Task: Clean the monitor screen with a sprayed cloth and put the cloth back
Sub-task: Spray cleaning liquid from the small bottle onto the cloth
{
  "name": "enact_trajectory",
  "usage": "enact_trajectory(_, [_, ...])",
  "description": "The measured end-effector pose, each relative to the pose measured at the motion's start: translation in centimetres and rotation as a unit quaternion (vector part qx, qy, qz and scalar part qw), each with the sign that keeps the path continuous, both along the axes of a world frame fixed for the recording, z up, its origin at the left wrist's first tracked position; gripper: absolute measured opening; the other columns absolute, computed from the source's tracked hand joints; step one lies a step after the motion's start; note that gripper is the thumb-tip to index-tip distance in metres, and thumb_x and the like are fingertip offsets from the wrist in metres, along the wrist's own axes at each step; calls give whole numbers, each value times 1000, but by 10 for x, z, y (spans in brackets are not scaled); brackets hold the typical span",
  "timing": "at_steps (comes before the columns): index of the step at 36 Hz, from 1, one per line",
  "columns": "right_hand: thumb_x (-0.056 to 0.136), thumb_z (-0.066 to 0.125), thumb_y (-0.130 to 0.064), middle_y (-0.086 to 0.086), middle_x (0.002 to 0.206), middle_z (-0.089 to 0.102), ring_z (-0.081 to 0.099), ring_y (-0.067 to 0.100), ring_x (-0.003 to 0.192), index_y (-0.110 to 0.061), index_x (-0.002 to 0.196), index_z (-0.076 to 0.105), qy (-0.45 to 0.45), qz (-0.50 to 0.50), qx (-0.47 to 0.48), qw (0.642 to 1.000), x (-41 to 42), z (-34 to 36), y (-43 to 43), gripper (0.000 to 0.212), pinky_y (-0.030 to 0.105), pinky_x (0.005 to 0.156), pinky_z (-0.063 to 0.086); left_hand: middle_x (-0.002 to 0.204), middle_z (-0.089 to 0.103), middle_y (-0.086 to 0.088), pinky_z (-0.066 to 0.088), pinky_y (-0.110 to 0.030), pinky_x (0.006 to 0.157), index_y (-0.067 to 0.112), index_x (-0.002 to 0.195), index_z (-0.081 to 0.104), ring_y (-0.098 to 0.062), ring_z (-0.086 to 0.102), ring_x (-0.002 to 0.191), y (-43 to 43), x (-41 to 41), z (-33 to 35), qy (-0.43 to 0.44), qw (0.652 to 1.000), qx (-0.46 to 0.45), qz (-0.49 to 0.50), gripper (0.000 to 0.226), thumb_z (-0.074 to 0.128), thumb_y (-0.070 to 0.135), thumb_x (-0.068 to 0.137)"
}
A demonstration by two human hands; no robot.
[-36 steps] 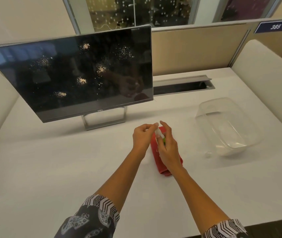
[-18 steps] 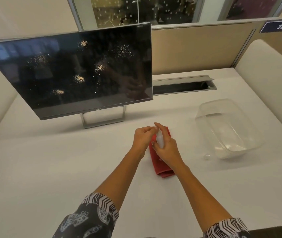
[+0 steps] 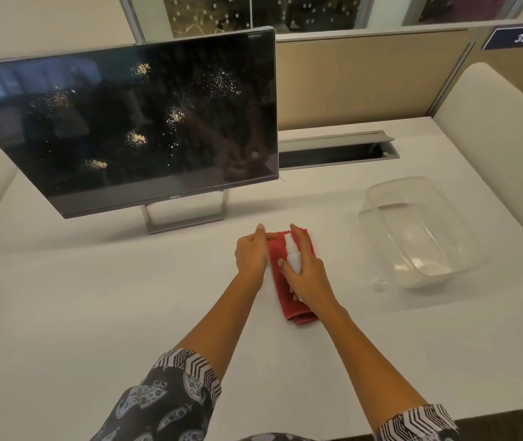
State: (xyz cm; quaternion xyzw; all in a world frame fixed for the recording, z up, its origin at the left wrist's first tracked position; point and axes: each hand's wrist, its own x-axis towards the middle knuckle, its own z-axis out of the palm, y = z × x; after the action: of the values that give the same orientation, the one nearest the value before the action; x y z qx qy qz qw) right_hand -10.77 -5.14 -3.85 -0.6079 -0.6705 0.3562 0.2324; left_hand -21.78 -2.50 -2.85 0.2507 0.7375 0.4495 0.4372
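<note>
Nearest to you, both forearms reach forward out of black-and-white patterned sleeves [image 3: 187, 374] over the white desk [image 3: 94, 297]. Your right hand [image 3: 306, 272] is wrapped around a small white spray bottle [image 3: 293, 257], with the thumb across its near side and the index finger lifted over the top; the bottle points away from you and lies low above the red cloth [image 3: 288, 292]. Whether the bottle actually touches the fabric is hard to tell from this angle. The cloth lies folded on the desk beneath that hand, its long side running away from you, one end showing behind your wrist and the other between your two hands. Your left hand [image 3: 252, 254] sits just beside the cloth's left edge, fingers curled together and thumb and forefinger pinching the cloth's far left corner. To the right, well apart from the cloth, stands a clear plastic container [image 3: 419, 230] with nothing visible inside. Farther back on the left, the monitor [image 3: 120, 122] stands on its grey frame stand [image 3: 187, 218], dark screen tilted and dotted with pale speckled patches. Behind it to the right, a grey cable slot [image 3: 336, 149] is set into the desk before the beige partition [image 3: 365, 74], which carries a blue sign [image 3: 522, 38] reading 385.
</note>
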Motion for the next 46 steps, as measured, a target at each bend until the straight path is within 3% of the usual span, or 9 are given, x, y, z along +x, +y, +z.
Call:
enact_trajectory(3, [97,45,-51,5,140,55,69,30,99,-47,150,8,2,-5,-22,1000,4,-6,1,65,44,85,60,101,67,6,47,-33,89,31,82,67,-18,61,98,0,-7,-6,25,1000,0,-16,40,36,40,104])
enact_trajectory(7, [100,45,-43,7,115,68,67,10,62,-41,151,16,16,-14,-35,999,10,-8,3,59,17,60,59,115,68,-1,46,-34,90,22,103,70,-19,60,102,-2,-11,-13,62,998,-4,-19,35,37,35,104])
enact_trajectory(11, [101,47,-34,8,95,70,68,16,58,-39,150,21,31,-24,-43,998,13,-2,5,56,31,59,62,122,66,1,47,-32,92,22,117,65,-19,60,106,-7,-14,-21,104,993,-15,-55,27,45,24,100])
enact_trajectory(14, [100,49,-28,9,82,68,66,20,55,-39,148,25,36,-22,-47,998,15,1,5,55,32,53,60,130,61,3,47,-41,102,25,125,59,-21,59,116,-11,-17,-29,151,981,-30,-120,31,52,22,96])
enact_trajectory(21, [96,49,-24,8,79,66,66,23,53,-39,141,34,6,-16,-89,996,19,4,8,50,30,45,55,148,44,-1,32,-47,109,24,145,38,-25,41,135,-23,-22,-41,275,918,-60,-279,65,65,38,88])
enact_trajectory(27, [95,50,-24,8,78,63,61,21,48,-33,128,41,-29,-25,-108,993,19,7,15,35,23,37,44,152,39,-2,29,-47,110,23,147,34,-25,36,139,-30,-25,-41,321,884,-51,-336,72,66,43,86])
enact_trajectory(32, [94,53,-23,5,78,63,60,19,45,-32,124,45,-22,-32,-120,992,20,6,15,33,23,40,44,153,36,-1,26,-48,111,23,148,33,-23,33,140,-33,-28,-43,336,870,-56,-356,74,66,46,86])
enact_trajectory(37, [93,55,-19,8,75,66,62,18,50,-37,131,47,70,-63,-176,980,25,9,10,43,22,43,46,153,36,-1,27,-48,111,24,147,33,-24,32,140,-34,-28,-43,342,860,-57,-374,79,68,51,82])
enact_trajectory(46, [85,61,-16,10,81,66,61,22,48,-30,111,54,101,-59,-178,977,24,4,-6,30,26,45,48,153,36,-2,27,-49,110,25,147,33,-25,32,139,-39,-27,-47,350,856,-53,-377,80,68,52,80])
